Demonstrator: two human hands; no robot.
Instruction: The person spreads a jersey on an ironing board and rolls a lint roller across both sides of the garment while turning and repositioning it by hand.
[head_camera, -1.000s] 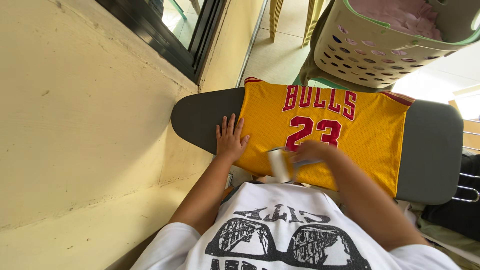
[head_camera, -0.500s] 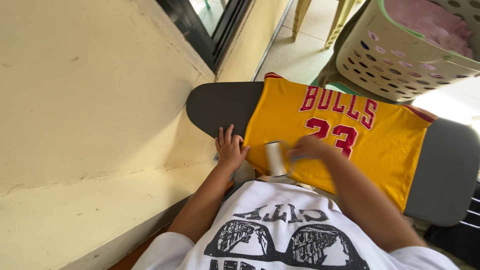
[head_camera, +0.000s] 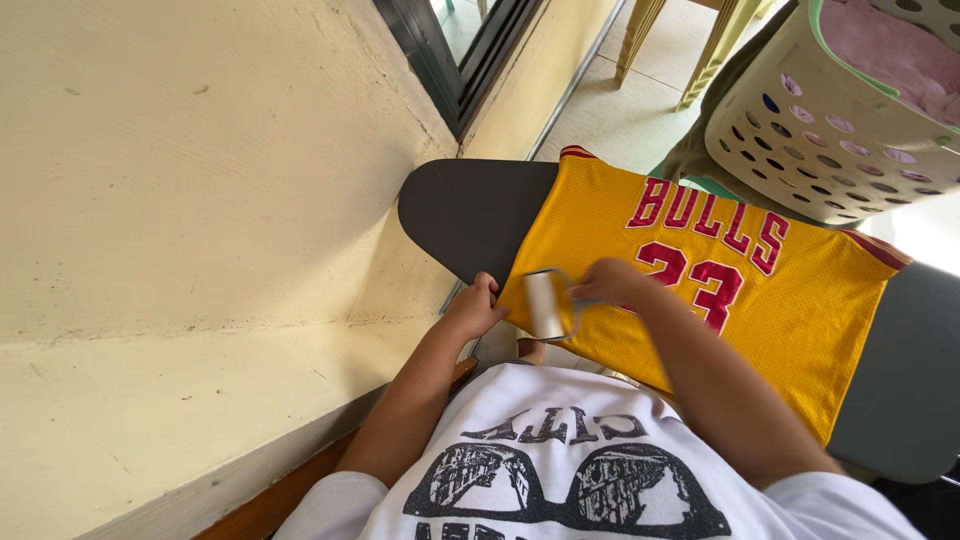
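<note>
A yellow sleeveless jersey (head_camera: 800, 300) with red lettering lies spread over a dark grey ironing board (head_camera: 470, 205). My right hand (head_camera: 610, 285) holds a white lint roller (head_camera: 545, 303) against the jersey's near left corner. My left hand (head_camera: 478, 305) sits just left of the roller, fingers curled over the jersey's edge at the board's near rim. My white printed shirt fills the bottom of the view.
A cream wall runs close along the left, with a dark window frame (head_camera: 450, 60) above the board's rounded end. A pale perforated laundry basket (head_camera: 820, 150) holding pink cloth stands at the top right. Yellow chair legs (head_camera: 640, 40) stand on the tiled floor beyond.
My left hand went from lying flat with spread fingers on the jersey to curling over its edge. The roller shifted left toward that corner. The view tilted.
</note>
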